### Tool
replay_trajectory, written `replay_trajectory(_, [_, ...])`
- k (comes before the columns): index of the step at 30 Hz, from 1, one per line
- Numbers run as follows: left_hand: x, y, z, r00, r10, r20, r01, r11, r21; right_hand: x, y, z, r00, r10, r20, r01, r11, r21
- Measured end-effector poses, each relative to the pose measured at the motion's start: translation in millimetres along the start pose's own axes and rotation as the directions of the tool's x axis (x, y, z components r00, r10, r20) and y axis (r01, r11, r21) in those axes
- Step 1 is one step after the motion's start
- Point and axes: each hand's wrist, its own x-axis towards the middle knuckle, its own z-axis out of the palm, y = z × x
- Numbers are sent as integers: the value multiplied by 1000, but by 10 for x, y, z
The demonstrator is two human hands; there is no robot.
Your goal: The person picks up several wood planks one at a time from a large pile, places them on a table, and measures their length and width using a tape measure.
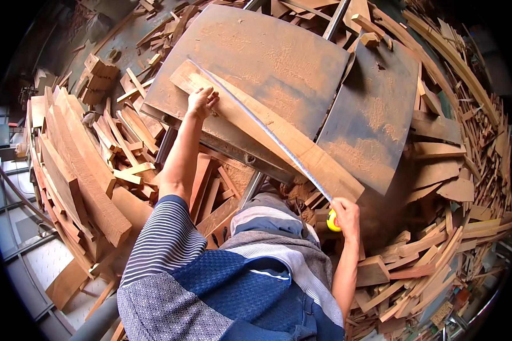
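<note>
A long pale wooden board (290, 136) lies slantwise across a sawdust-covered metal machine table (256, 40), its near right end jutting past the front edge. Along its top runs the drawn-out blade of a tape measure (331, 220), whose yellow case sits in my right hand (346, 216) beside that end. My right fingers are wrapped round the case. At the board's near edge, close to its far left end, rests my left hand (202, 102) with curled fingers. Whatever those fingers hold, if anything, is too small to make out. The blade's far end lies beyond this hand.
A second table section (375, 113) lies right of a dark gap. Thick planks (79, 170) stand stacked at left, with loose offcuts (133, 136) beside them. Heaped strips and scraps (432, 267) fill the right side. Wood pieces (213, 196) also lie under the table's front edge.
</note>
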Motion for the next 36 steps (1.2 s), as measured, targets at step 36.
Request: replay_trajectory(36, [-1606, -1431, -235, 833, 219, 508, -554, 353, 754, 303, 1190, -558, 787, 215, -578, -418, 875, -244])
